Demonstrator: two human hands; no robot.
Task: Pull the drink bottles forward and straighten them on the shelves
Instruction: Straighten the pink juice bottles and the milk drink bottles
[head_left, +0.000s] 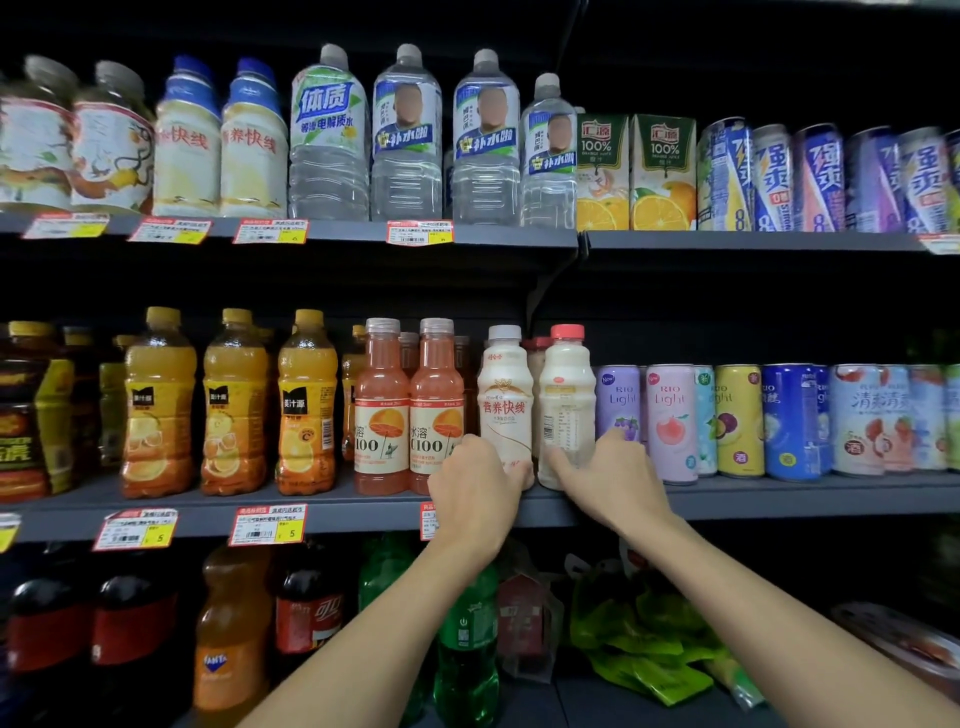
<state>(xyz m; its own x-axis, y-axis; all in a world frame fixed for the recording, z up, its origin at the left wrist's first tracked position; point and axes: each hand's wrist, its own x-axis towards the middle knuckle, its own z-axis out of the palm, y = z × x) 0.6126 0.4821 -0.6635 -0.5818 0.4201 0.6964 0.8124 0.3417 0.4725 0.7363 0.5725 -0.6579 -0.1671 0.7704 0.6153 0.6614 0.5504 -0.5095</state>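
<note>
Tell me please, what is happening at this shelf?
A person is tidying drinks on the middle shelf. The left hand grips the base of the white-capped milk bottle, and the right hand holds the red-capped milk bottle beside it. Both stand upright near the front edge; the red-capped one shows its back label outward.

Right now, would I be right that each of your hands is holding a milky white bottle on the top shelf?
Not quite. The head view shows the left hand gripping the white-capped bottle and the right hand gripping the pink-capped bottle on the middle shelf, not the top one. Both bottles are milky white, as you said.
</note>
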